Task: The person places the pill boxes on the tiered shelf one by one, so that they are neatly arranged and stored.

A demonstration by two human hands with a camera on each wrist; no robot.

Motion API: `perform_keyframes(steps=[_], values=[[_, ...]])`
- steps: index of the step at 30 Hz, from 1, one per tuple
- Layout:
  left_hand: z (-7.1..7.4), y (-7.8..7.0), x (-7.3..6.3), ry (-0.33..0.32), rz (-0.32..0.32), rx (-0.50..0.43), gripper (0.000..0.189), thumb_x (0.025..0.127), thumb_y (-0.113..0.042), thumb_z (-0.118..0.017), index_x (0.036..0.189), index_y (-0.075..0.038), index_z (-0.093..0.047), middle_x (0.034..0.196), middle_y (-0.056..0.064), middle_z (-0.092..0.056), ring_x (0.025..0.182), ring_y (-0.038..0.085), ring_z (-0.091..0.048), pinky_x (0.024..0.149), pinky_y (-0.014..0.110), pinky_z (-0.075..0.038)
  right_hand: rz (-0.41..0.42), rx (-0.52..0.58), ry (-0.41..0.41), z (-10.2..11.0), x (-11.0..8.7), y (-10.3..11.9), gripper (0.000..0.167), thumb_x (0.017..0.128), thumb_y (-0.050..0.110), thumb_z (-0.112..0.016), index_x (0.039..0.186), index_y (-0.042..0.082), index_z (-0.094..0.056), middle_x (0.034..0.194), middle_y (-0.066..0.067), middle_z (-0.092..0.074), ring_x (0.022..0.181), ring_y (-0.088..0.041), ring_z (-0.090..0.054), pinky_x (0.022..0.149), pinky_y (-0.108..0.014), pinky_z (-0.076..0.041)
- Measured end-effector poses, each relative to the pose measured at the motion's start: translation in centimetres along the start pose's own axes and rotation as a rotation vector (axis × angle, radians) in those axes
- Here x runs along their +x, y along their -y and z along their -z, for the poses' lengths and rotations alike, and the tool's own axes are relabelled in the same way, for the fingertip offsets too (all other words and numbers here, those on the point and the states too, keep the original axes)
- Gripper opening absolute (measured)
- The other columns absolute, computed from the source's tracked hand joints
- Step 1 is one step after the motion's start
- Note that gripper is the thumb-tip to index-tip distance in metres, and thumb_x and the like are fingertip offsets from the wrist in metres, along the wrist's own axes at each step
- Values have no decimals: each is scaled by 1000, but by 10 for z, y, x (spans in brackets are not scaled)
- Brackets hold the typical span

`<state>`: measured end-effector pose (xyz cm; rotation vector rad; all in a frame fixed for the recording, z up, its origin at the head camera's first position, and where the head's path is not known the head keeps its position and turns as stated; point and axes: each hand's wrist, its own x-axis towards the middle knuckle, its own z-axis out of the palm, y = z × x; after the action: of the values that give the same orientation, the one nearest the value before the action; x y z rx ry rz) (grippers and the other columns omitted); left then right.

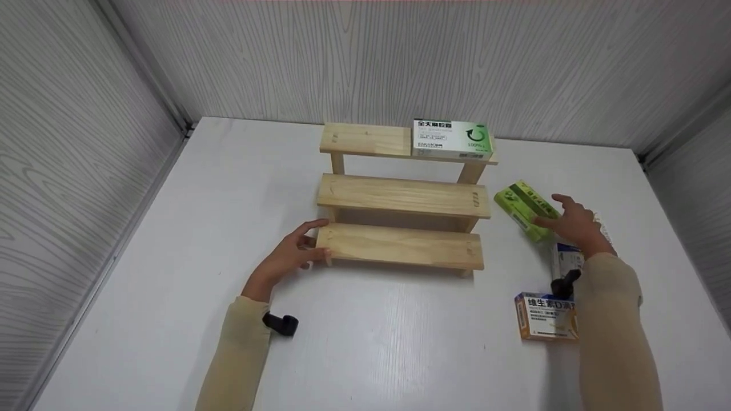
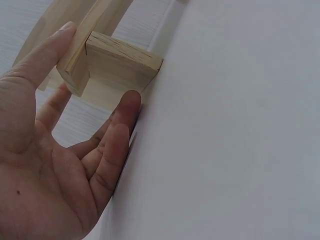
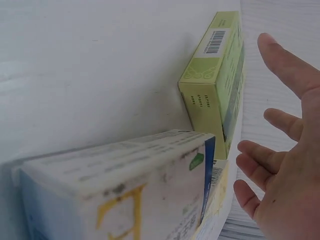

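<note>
A three-step wooden rack point(image 1: 400, 242) stands in the middle of the white table. At the left end of its lowest step is my left hand point(image 1: 291, 255), which grips the board end between thumb and index finger. In the left wrist view the thumb point(image 2: 47, 50) lies along the board's edge, and the other fingers curve below it. My right hand point(image 1: 577, 224) hovers over a green medicine box point(image 1: 517, 208), its fingers spread. The right wrist view shows a gap between those fingers and the green box point(image 3: 202, 97).
On the rack's top step rests a white-and-green medicine box point(image 1: 451, 140). Near the right forearm lie an orange-and-white box point(image 1: 542, 319) and a white-and-blue box point(image 1: 565, 260), partly hidden. Grey wood-grain walls point(image 1: 365, 63) enclose the table at back and sides.
</note>
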<state>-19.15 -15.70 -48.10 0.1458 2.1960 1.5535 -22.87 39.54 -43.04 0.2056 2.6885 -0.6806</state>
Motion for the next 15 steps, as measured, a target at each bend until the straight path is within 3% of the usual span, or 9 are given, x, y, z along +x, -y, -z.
perform_keyframes(steps=[5,10,15], values=[[0,-1,0,-1,8,16,71,85,-35,-74,146,-33,-39,126,21,-52,97,24,-57,74,31,-45,-39,-35,43,-4,2,-3,112,84,69,-56,153,-2,-3,150,-41,-8,135,-62,-5,99,-80,-3],[0,3,3,-2,1,16,69,85,-34,-74,145,-34,-39,123,19,-54,93,23,-56,74,31,-45,-86,-36,84,-7,2,-3,112,83,66,-59,153,0,-3,151,-38,-14,135,-60,-11,102,-76,-8],[-1,5,4,1,-7,1,69,85,-33,-74,145,-33,-40,122,19,-56,90,22,-57,73,32,-45,-96,-46,73,-10,2,-5,111,82,63,-62,154,1,-4,149,-38,-18,131,-60,-17,101,-75,-12]])
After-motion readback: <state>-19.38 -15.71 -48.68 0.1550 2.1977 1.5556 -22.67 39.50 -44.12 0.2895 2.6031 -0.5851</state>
